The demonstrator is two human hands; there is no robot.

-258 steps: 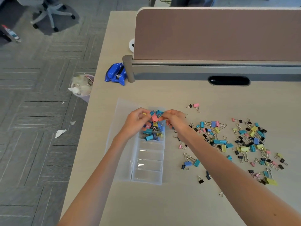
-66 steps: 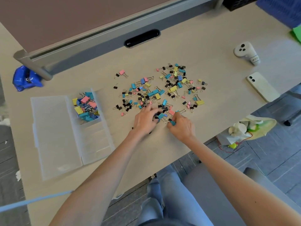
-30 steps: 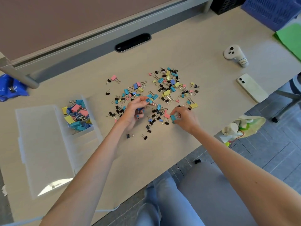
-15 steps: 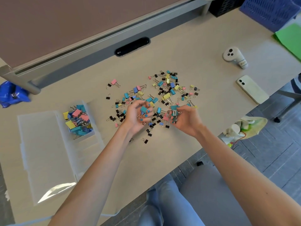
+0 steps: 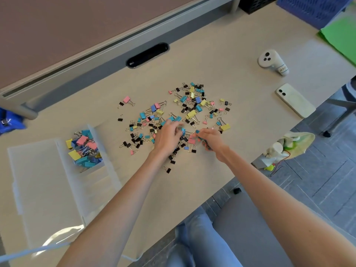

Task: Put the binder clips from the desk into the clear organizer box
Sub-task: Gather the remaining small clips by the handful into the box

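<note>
Hands are working at the near edge of a scatter of binder clips [image 5: 189, 112] lying loose on the pale surface [image 5: 221, 60]. The left hand [image 5: 167, 136] is curling down over the pile and pinching a blue clip [image 5: 182, 130] at its fingertips. The right hand [image 5: 211, 140], just beside it and not touching it, is curling its fingers in toward the palm next to a pink clip [image 5: 191, 141]; whether it is gripping anything cannot be told from this angle. Pink, yellow, blue, teal and black clips are spreading away from the hands toward the far side of the surface. To the left, well apart from the scatter, the clear organizer box [image 5: 94, 191] is lying open with its lid [image 5: 36, 189] folded flat beside it, and its far compartment is holding a heap of clips [image 5: 82, 149] in the same colours. A white phone [image 5: 295, 100] and a white controller [image 5: 272, 61] are resting off to the right, near a green sheet [image 5: 342, 35] at the corner.
</note>
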